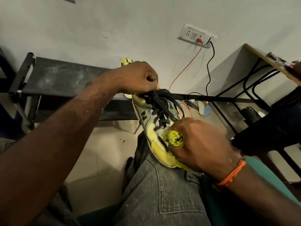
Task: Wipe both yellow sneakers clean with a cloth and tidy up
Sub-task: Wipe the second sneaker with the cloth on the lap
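A yellow sneaker (154, 136) with black laces lies across my knee, its toe toward me. My left hand (138, 77) grips it at the far end, around the collar and the bunched laces. My right hand (200, 144) holds a bright yellow cloth (175, 138) bunched in its fingers and pressed against the sneaker's toe area. Just above my left hand shows a pale yellow shape with dark lines (126, 61). It looks like part of the second sneaker on the rack, and the rest of it is hidden.
A black shoe rack (61, 79) stands against the wall at left. Red and black cables hang from a wall socket (195, 35) to the floor. A desk with a black frame (260, 59) and a dark chair (276, 128) stand at right. My jeans leg (162, 193) is below.
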